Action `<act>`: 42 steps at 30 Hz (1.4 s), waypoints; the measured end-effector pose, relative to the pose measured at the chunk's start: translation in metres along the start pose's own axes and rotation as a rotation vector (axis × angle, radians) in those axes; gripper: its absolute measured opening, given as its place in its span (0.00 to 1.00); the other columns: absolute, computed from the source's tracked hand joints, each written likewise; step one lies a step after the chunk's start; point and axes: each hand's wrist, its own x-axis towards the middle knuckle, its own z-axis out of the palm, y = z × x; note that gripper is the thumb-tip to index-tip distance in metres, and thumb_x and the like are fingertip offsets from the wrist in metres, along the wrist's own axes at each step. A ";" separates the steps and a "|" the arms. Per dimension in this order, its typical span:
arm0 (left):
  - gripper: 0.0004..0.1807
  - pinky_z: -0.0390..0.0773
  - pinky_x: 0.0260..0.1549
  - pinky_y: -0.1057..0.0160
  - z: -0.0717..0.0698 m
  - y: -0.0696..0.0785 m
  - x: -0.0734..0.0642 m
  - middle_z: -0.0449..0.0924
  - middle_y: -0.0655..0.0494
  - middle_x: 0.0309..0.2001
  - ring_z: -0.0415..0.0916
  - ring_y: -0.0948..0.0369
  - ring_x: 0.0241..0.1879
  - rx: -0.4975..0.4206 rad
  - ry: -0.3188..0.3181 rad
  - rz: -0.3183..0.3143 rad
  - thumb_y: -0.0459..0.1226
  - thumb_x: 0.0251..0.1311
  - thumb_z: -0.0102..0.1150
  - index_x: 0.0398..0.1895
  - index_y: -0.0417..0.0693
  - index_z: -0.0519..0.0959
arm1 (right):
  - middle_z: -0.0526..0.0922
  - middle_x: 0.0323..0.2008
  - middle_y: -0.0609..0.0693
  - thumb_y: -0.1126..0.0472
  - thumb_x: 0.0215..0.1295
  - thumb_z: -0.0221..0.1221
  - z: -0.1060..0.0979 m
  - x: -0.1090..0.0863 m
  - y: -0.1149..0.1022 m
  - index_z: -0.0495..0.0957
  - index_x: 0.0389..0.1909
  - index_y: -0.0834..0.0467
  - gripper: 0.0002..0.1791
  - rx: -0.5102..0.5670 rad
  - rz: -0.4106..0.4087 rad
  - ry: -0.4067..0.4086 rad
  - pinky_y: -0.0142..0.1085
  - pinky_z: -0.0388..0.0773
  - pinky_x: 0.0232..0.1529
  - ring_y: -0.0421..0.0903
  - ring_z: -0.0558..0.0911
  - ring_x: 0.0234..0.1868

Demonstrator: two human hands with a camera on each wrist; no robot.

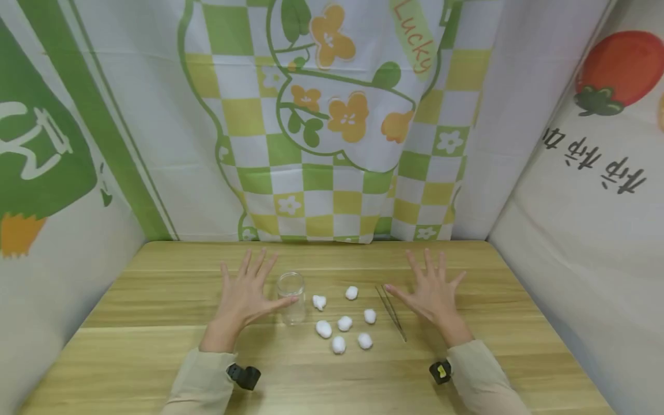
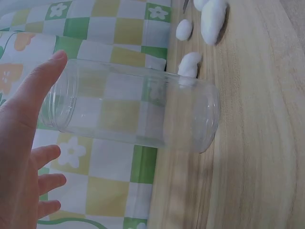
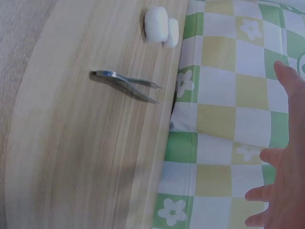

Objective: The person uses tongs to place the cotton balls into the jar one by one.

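My left hand (image 1: 246, 301) is spread with straight fingers beside a clear, lidless jar (image 1: 294, 311); its thumb overlaps the jar in the head view. The left wrist view shows the jar (image 2: 119, 107) upright on the table, with the thumb near its rim. My right hand (image 1: 433, 297) is spread too, holding nothing, just right of metal tweezers (image 1: 391, 314). In the right wrist view the tweezers (image 3: 126, 86) lie on the wood with their tips apart. Between jar and tweezers lie several white cotton balls (image 1: 344, 323).
The wooden table (image 1: 311, 386) has its far edge against a checked green and yellow cloth (image 1: 321, 190). Printed cloths hang at both sides. A black wrist camera (image 1: 244, 377) is strapped on the left, another camera (image 1: 440, 372) on the right.
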 end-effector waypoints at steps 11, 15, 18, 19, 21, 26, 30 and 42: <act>0.55 0.47 0.68 0.24 0.000 0.000 -0.002 0.59 0.45 0.74 0.57 0.42 0.73 -0.024 0.032 0.067 0.71 0.47 0.56 0.75 0.54 0.55 | 0.53 0.74 0.67 0.27 0.59 0.51 -0.001 -0.005 -0.004 0.48 0.76 0.51 0.51 0.085 -0.003 -0.045 0.80 0.51 0.62 0.72 0.52 0.74; 0.52 0.58 0.67 0.29 0.001 -0.001 -0.003 0.64 0.44 0.71 0.63 0.43 0.69 -0.112 0.051 0.116 0.66 0.48 0.60 0.73 0.50 0.59 | 0.63 0.69 0.68 0.30 0.62 0.52 0.000 -0.008 -0.004 0.57 0.72 0.57 0.47 0.198 -0.007 -0.082 0.71 0.65 0.62 0.70 0.64 0.69; 0.49 0.65 0.66 0.34 0.003 -0.001 -0.003 0.68 0.42 0.68 0.66 0.41 0.67 -0.229 0.059 0.141 0.62 0.48 0.65 0.71 0.48 0.63 | 0.67 0.67 0.67 0.32 0.63 0.52 0.001 -0.010 -0.003 0.61 0.70 0.60 0.44 0.259 -0.007 -0.109 0.66 0.68 0.64 0.68 0.68 0.67; 0.49 0.67 0.66 0.35 0.004 -0.001 -0.003 0.69 0.42 0.68 0.67 0.41 0.67 -0.264 0.059 0.145 0.61 0.48 0.66 0.70 0.48 0.63 | 0.69 0.66 0.67 0.33 0.64 0.53 0.001 -0.010 -0.003 0.62 0.69 0.61 0.44 0.274 -0.014 -0.113 0.64 0.69 0.63 0.67 0.69 0.65; 0.47 0.69 0.64 0.37 0.006 -0.001 -0.003 0.71 0.42 0.66 0.68 0.41 0.66 -0.327 0.063 0.151 0.59 0.49 0.67 0.70 0.46 0.64 | 0.72 0.63 0.67 0.36 0.64 0.54 0.001 -0.011 -0.003 0.63 0.68 0.63 0.42 0.319 -0.018 -0.128 0.62 0.73 0.62 0.66 0.72 0.63; 0.45 0.69 0.64 0.37 0.012 -0.001 -0.003 0.75 0.43 0.63 0.70 0.43 0.64 -0.502 0.064 0.139 0.52 0.48 0.71 0.68 0.44 0.65 | 0.79 0.54 0.67 0.47 0.65 0.59 0.004 -0.013 -0.003 0.64 0.66 0.64 0.36 0.412 -0.020 -0.155 0.53 0.82 0.51 0.62 0.79 0.54; 0.44 0.68 0.65 0.36 0.017 -0.001 -0.004 0.74 0.42 0.64 0.70 0.43 0.65 -0.631 0.051 0.112 0.48 0.49 0.72 0.68 0.43 0.66 | 0.83 0.46 0.63 0.53 0.64 0.62 0.009 -0.016 -0.003 0.68 0.62 0.67 0.31 0.440 -0.020 -0.153 0.47 0.84 0.45 0.56 0.83 0.46; 0.38 0.69 0.62 0.33 0.030 0.005 -0.009 0.76 0.39 0.61 0.72 0.38 0.62 -0.804 0.048 0.013 0.42 0.50 0.72 0.65 0.45 0.68 | 0.86 0.31 0.58 0.63 0.61 0.63 0.024 -0.021 -0.002 0.77 0.48 0.72 0.19 0.524 -0.027 -0.140 0.27 0.78 0.30 0.44 0.81 0.31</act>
